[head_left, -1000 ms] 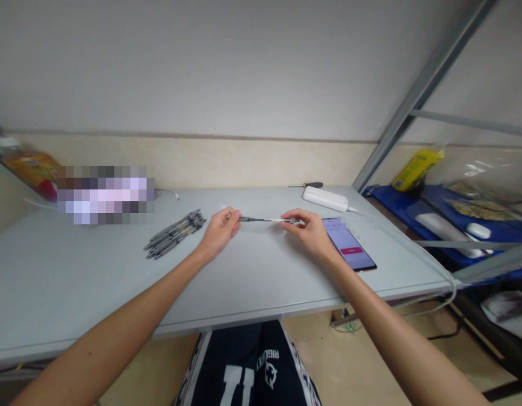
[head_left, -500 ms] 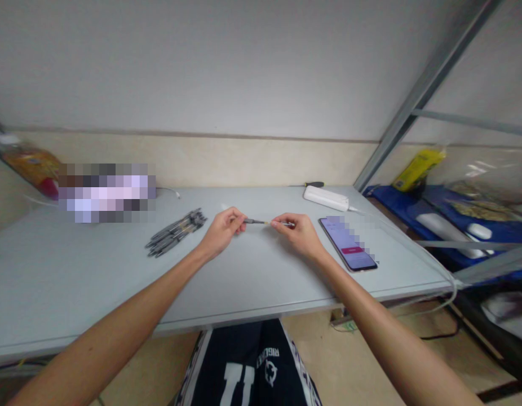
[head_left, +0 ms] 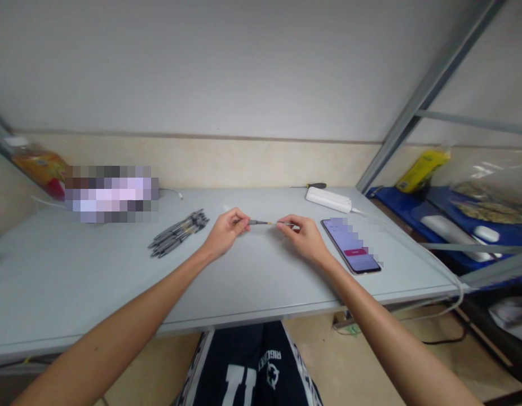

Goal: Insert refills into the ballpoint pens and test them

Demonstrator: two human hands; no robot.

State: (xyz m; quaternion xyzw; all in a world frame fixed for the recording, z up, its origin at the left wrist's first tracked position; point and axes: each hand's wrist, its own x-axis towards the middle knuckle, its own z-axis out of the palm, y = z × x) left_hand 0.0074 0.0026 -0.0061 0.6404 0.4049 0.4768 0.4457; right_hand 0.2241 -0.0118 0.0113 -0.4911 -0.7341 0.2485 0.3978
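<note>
Over the middle of the desk, my left hand (head_left: 228,232) is closed, thumb and fingers pinching the grey body of a pen (head_left: 257,222). The pen lies nearly level and points right, its end yellowish. Facing it, my right hand (head_left: 304,235) is closed in a pinch on a thin, pale pen refill (head_left: 290,224), in line with the pen. Fingers hide part of both pieces, and I cannot tell whether they touch. Left of my left hand lies a bundle of grey pens (head_left: 178,233).
A lit phone (head_left: 349,246) lies right of my right hand. Behind it are a white power strip (head_left: 328,199) with a cable and a screwdriver (head_left: 317,185). A bottle (head_left: 41,166) and a blurred-out object (head_left: 113,194) stand at the back left. Metal posts frame the desk.
My right hand has drawn slightly rightward, so a little more shows between the two hands. The whole view has shifted slightly. The pens and phone lie as before.
</note>
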